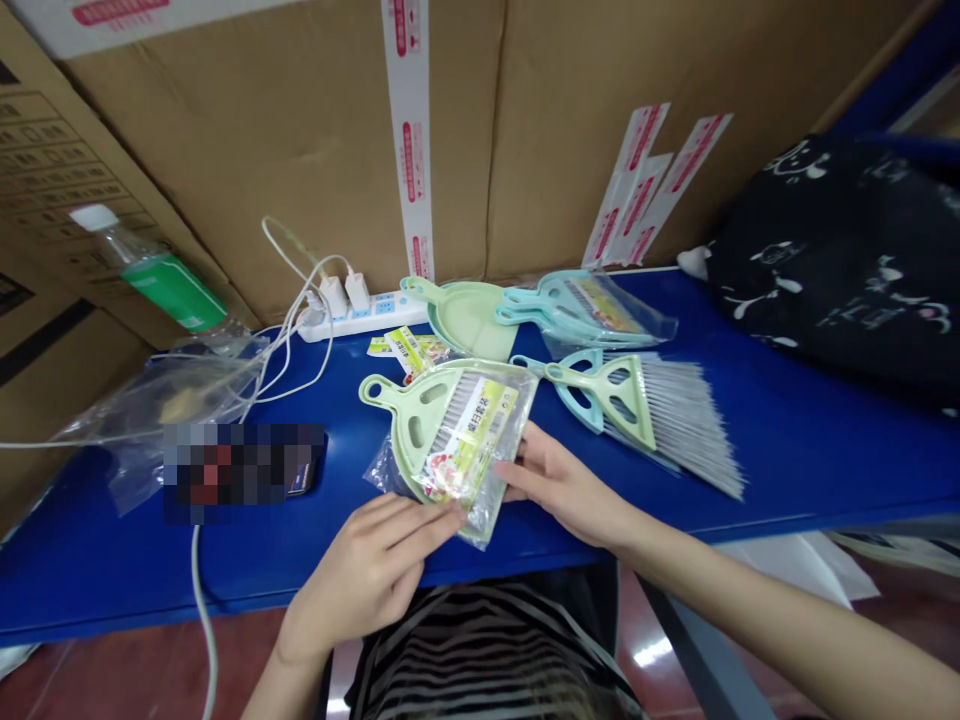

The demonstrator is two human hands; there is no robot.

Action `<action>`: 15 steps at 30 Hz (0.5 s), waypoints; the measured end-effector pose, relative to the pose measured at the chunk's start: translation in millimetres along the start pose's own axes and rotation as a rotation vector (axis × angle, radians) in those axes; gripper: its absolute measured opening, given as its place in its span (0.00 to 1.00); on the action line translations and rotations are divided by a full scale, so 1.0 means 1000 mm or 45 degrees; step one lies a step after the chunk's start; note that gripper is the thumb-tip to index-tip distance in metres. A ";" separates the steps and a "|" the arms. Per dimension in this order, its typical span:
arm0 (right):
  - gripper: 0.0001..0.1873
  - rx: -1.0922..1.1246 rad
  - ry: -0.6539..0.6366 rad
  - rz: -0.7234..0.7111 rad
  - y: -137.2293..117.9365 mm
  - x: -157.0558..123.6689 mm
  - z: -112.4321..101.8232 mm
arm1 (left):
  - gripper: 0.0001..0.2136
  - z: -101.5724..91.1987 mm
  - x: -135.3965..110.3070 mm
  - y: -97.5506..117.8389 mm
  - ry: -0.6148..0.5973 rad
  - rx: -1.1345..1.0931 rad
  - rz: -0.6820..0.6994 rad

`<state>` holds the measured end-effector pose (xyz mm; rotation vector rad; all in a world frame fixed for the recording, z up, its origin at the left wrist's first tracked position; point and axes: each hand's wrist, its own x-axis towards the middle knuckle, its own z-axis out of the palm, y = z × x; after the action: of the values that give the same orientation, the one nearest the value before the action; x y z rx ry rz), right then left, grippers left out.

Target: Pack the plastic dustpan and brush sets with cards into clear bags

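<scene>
A light green dustpan and brush set [409,425] in a clear plastic bag with a printed label card [472,440] is tilted up off the blue table, its handle pointing left. My left hand [382,550] holds its lower edge, fingers laid over the plastic. At the right edge my right hand [559,485] grips the bag between thumb and fingers. Behind the set lie more label cards [412,350]. To the right, two hand brushes, one light green [637,405] and one blue [574,390], overlap with grey bristles pointing right.
At the back are a green dustpan [469,315] and a bagged blue set [585,310]. A white power strip [367,320] with cables stands by the cardboard box [330,130]. Leftward are a bottle [172,290], a plastic bag [150,400] and a phone [304,470]; rightward, a black patterned bag [832,270].
</scene>
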<state>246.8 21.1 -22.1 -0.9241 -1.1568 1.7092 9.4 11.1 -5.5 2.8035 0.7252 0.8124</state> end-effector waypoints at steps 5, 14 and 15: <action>0.36 -0.092 0.002 -0.086 -0.018 -0.002 -0.009 | 0.22 -0.003 -0.005 -0.002 0.160 0.184 -0.050; 0.26 -0.535 0.415 -0.168 -0.084 0.003 -0.058 | 0.28 0.002 -0.008 -0.005 0.386 0.289 -0.082; 0.25 -0.574 0.494 -0.168 -0.094 0.004 -0.064 | 0.28 0.002 -0.008 -0.005 0.366 0.291 -0.072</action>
<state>325.8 64.4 47.4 -1.3497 -1.3205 1.1123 2.7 11.9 -12.3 2.8765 0.9937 1.2097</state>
